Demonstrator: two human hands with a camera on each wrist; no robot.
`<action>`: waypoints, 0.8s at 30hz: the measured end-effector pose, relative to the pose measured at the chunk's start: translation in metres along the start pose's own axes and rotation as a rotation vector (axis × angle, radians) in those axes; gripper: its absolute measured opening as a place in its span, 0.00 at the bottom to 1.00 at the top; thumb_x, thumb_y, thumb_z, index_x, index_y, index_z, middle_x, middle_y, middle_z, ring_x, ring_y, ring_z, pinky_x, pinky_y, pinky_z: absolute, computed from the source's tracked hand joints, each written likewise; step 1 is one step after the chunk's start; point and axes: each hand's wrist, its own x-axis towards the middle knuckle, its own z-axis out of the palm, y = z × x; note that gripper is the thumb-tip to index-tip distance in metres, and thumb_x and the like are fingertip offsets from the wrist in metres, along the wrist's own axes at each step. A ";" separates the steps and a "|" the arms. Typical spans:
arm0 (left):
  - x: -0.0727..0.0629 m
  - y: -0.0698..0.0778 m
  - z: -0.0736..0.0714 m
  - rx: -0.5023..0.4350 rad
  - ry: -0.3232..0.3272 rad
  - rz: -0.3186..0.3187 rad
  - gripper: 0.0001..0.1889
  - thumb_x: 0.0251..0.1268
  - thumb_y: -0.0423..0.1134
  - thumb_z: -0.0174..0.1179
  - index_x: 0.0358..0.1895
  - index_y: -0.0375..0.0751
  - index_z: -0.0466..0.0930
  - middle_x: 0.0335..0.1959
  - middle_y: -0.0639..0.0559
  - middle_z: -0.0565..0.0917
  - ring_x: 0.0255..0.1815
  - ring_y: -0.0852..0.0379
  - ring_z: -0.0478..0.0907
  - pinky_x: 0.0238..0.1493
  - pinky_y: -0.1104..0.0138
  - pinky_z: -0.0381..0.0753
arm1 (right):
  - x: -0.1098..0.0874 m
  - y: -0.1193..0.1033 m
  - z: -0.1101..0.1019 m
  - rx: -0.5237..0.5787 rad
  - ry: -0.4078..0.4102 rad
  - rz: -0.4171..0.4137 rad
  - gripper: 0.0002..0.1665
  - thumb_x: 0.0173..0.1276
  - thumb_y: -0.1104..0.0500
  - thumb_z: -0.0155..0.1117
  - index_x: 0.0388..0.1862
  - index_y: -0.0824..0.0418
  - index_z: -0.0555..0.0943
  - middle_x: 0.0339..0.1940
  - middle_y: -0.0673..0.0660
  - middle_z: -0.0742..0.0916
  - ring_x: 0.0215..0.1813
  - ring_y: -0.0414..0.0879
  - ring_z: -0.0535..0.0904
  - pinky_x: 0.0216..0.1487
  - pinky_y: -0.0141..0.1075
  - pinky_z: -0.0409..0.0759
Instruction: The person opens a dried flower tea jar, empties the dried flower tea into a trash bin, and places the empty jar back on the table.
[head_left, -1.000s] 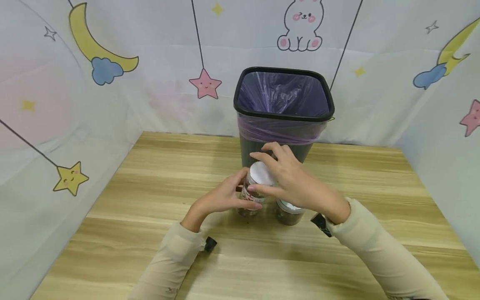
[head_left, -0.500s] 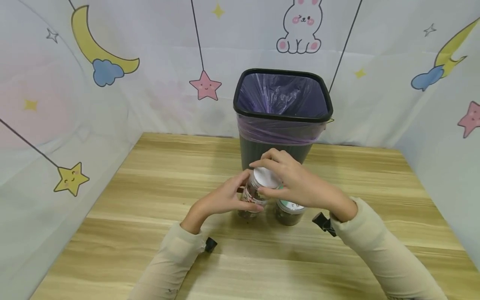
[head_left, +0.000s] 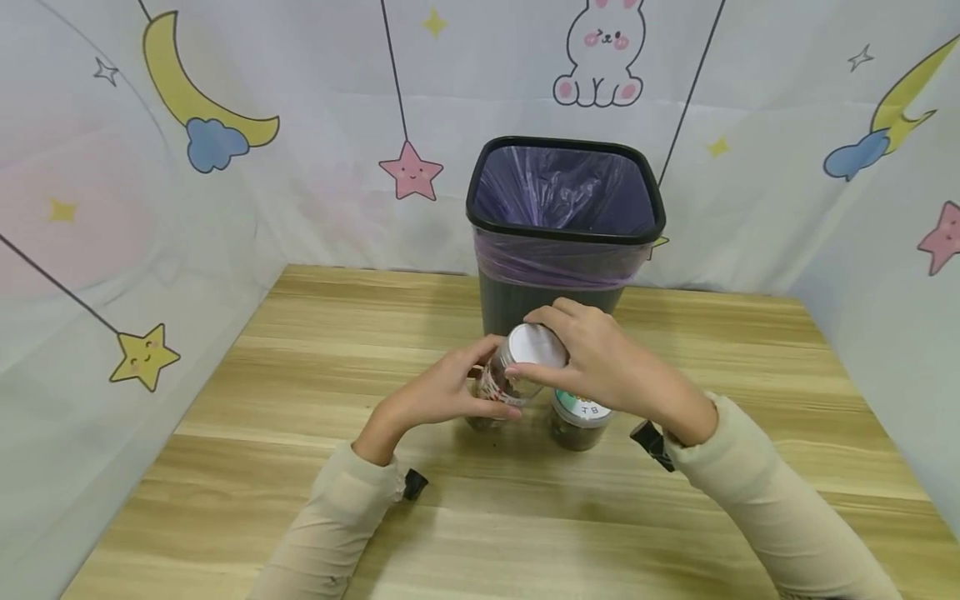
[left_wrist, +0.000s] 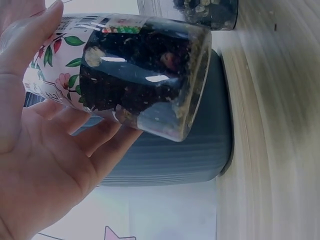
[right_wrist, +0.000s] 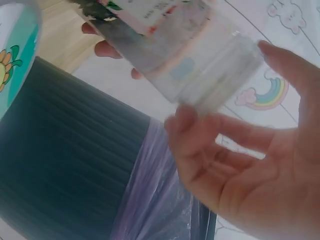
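My left hand (head_left: 442, 387) grips the body of a clear plastic jar (head_left: 497, 385) with a flowered label and dark dried contents. In the left wrist view the tilted jar (left_wrist: 145, 75) shows its base apart from the table. Thumb and fingers of my right hand (head_left: 607, 367) pinch the rim of its white-topped lid (head_left: 536, 346). Seen from the right wrist, the lid (right_wrist: 220, 75) is clear and ridged at its side. A second, shorter jar (head_left: 576, 433) with a green and white printed lid stands upright on the table, just below my right hand.
Directly behind the jars stands a dark grey bin (head_left: 510, 300) with a black rim and a purple liner (head_left: 562, 187). The wood-grain table (head_left: 337, 333) meets a white printed cloth (head_left: 330, 167) at the back and sides. Black clips (head_left: 414, 485) sit at both cuffs.
My right hand has closed from hovering over the lid to pinching its rim. The jar leans further right, and its base has shifted slightly left. The second jar stays put.
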 end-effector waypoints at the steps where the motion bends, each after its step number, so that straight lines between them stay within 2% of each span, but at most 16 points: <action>1: 0.000 0.000 0.000 0.005 0.000 -0.002 0.36 0.54 0.42 0.77 0.66 0.48 0.69 0.52 0.57 0.81 0.52 0.60 0.78 0.58 0.58 0.77 | 0.000 0.000 -0.001 0.011 -0.008 0.002 0.32 0.59 0.46 0.77 0.54 0.65 0.80 0.42 0.56 0.82 0.37 0.44 0.78 0.34 0.35 0.80; 6: 0.000 0.003 -0.001 0.016 0.000 -0.010 0.37 0.53 0.43 0.77 0.66 0.48 0.69 0.52 0.57 0.81 0.52 0.60 0.79 0.57 0.59 0.78 | -0.002 0.003 -0.009 0.073 -0.106 -0.036 0.30 0.61 0.52 0.74 0.60 0.61 0.78 0.47 0.53 0.81 0.37 0.42 0.76 0.33 0.33 0.79; 10: 0.000 0.003 -0.002 0.027 -0.004 -0.014 0.38 0.53 0.44 0.77 0.67 0.48 0.68 0.53 0.57 0.80 0.53 0.60 0.78 0.58 0.59 0.77 | -0.003 0.005 -0.013 0.092 -0.171 -0.095 0.32 0.59 0.57 0.71 0.64 0.56 0.77 0.56 0.50 0.79 0.46 0.44 0.74 0.40 0.36 0.78; 14: 0.000 0.002 -0.002 0.039 -0.010 -0.013 0.40 0.53 0.45 0.77 0.69 0.48 0.68 0.53 0.58 0.80 0.54 0.61 0.78 0.59 0.59 0.77 | -0.005 0.006 -0.013 0.073 -0.162 -0.154 0.34 0.59 0.56 0.73 0.66 0.54 0.75 0.64 0.53 0.75 0.59 0.49 0.72 0.51 0.44 0.77; 16: 0.001 0.002 -0.002 0.040 -0.010 -0.009 0.40 0.52 0.45 0.78 0.69 0.48 0.68 0.54 0.57 0.80 0.54 0.61 0.78 0.59 0.60 0.77 | -0.005 0.006 -0.012 0.060 -0.135 -0.162 0.37 0.61 0.51 0.75 0.68 0.55 0.73 0.64 0.55 0.74 0.60 0.51 0.72 0.54 0.45 0.76; 18: 0.001 0.002 -0.002 0.042 -0.009 -0.006 0.40 0.52 0.44 0.78 0.68 0.47 0.68 0.54 0.57 0.80 0.54 0.61 0.78 0.58 0.60 0.77 | -0.005 0.005 -0.010 0.037 -0.111 -0.150 0.41 0.61 0.45 0.75 0.70 0.55 0.71 0.61 0.56 0.74 0.56 0.49 0.74 0.52 0.43 0.77; 20: 0.002 0.001 -0.001 0.047 -0.006 -0.006 0.40 0.52 0.44 0.78 0.69 0.47 0.68 0.54 0.57 0.80 0.54 0.61 0.78 0.57 0.60 0.78 | -0.005 0.006 -0.008 0.014 -0.098 -0.126 0.42 0.61 0.41 0.74 0.70 0.55 0.71 0.55 0.55 0.77 0.48 0.46 0.76 0.46 0.39 0.78; 24: 0.002 0.001 -0.001 0.066 -0.002 -0.009 0.40 0.51 0.44 0.79 0.68 0.46 0.69 0.53 0.56 0.81 0.51 0.61 0.79 0.55 0.61 0.79 | -0.004 0.009 -0.006 0.014 -0.127 -0.085 0.35 0.63 0.43 0.73 0.65 0.57 0.76 0.41 0.50 0.79 0.31 0.42 0.73 0.31 0.33 0.74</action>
